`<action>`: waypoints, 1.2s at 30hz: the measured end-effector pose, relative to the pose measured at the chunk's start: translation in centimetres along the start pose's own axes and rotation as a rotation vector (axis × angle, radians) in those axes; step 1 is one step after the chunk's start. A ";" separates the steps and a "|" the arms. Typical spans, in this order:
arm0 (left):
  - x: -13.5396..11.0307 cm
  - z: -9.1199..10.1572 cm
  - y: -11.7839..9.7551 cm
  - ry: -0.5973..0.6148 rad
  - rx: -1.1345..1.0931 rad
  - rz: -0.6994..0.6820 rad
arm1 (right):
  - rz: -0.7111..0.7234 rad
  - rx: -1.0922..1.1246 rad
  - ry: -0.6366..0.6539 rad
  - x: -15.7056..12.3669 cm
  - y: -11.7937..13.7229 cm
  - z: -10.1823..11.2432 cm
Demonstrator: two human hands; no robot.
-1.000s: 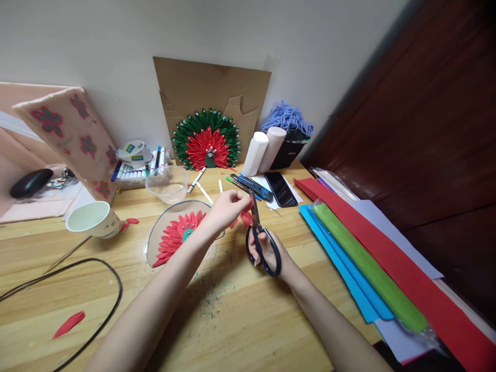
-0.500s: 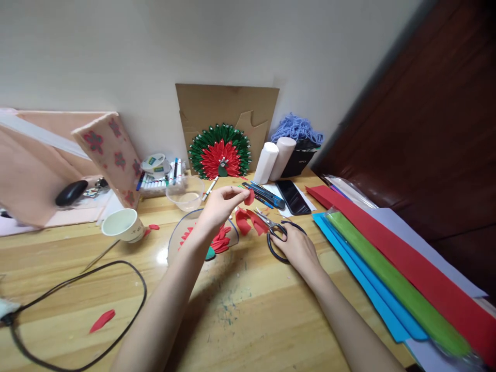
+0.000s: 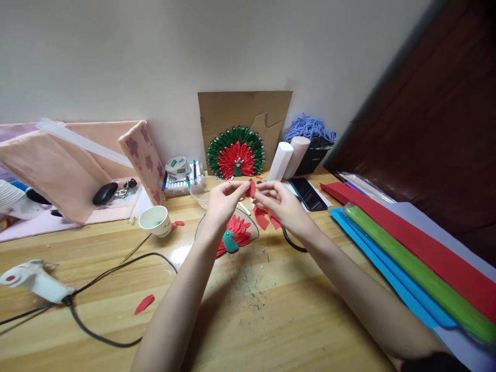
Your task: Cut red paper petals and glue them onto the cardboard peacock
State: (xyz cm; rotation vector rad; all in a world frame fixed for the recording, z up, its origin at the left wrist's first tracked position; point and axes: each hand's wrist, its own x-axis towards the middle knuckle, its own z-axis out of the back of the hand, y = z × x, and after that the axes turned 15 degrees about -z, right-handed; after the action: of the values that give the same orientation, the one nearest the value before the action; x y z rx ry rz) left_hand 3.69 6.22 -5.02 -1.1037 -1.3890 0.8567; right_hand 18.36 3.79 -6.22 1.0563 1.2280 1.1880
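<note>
A small red crepe-paper piece is pinched between the fingertips of my left hand. My right hand meets it from the other side, thumb and fingers closed at its right edge. Below the right hand lie more red paper pieces. The black-handled scissors rest on the table, mostly hidden under my right wrist. Beneath my left forearm is a round cardboard disc, bearing red paper petals and a green bird-shaped cutout.
A white glue gun with a black cord lies left, near a paper cup and a loose red petal. Behind stand a finished red-and-green peacock and white rolls. A phone and coloured paper sheets lie right.
My right hand has let go of the scissors and moved up and left to the red piece in my left hand. The view has shifted left, showing the glue gun.
</note>
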 end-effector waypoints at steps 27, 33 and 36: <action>-0.1 3.5 -1.7 0.258 0.182 -0.068 | 0.100 -0.158 0.279 1.3 2.7 -0.4; -0.9 4.0 -3.5 0.268 0.200 -0.137 | 0.144 -0.120 0.279 0.2 3.6 -0.7; -1.2 4.1 -4.3 0.291 0.210 -0.147 | 0.170 -0.088 0.273 -0.1 3.7 -0.5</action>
State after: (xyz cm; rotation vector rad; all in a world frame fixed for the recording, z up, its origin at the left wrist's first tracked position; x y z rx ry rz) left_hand -1.08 4.14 -1.84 -0.9124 -1.0965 0.6881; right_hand 17.55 4.08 -2.57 0.9701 1.2986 1.5435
